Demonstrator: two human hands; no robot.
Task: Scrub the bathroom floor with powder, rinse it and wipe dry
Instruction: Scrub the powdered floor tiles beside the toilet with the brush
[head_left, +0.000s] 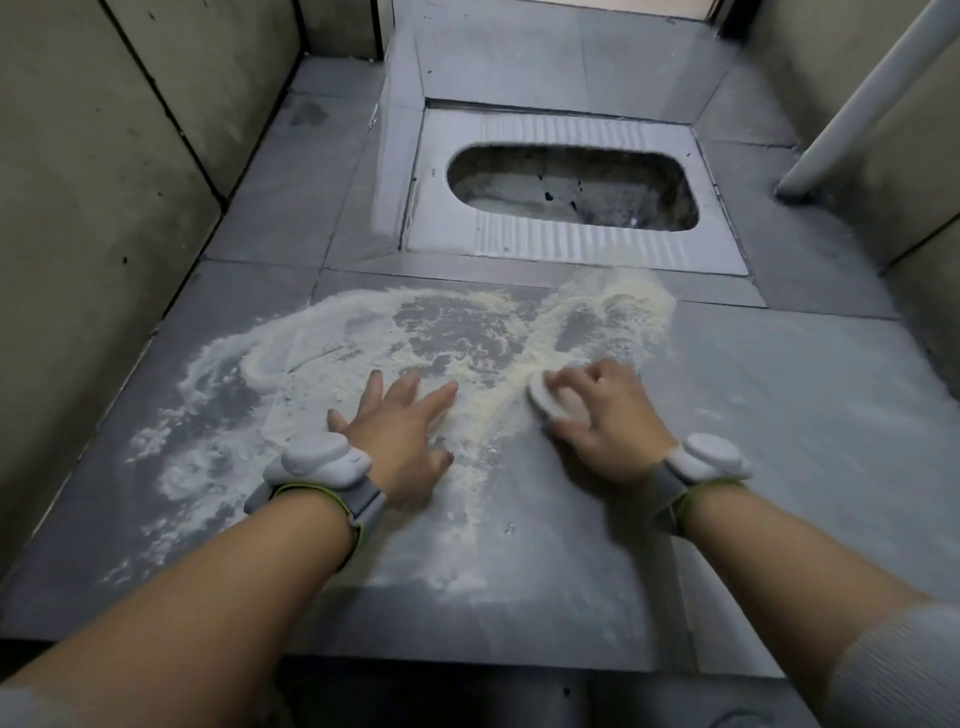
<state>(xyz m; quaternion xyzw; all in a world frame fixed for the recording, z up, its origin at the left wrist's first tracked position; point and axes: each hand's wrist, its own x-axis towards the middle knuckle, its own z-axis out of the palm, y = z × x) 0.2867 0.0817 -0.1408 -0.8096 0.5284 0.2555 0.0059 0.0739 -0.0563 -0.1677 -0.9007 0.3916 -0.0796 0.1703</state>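
Note:
Pale yellowish-white powder is spread in swirls over the grey tiled bathroom floor. My left hand lies flat on the floor with fingers spread, at the near edge of the powder, holding nothing. My right hand is closed over a small white scrub brush, pressed onto the floor at the end of a thick streak of powder. Both wrists wear white devices on grey straps.
A steel squat toilet pan is set into the raised floor beyond the powder. Beige tiled walls close in on the left and right. A white pipe leans at the right wall. A step edge drops off near me.

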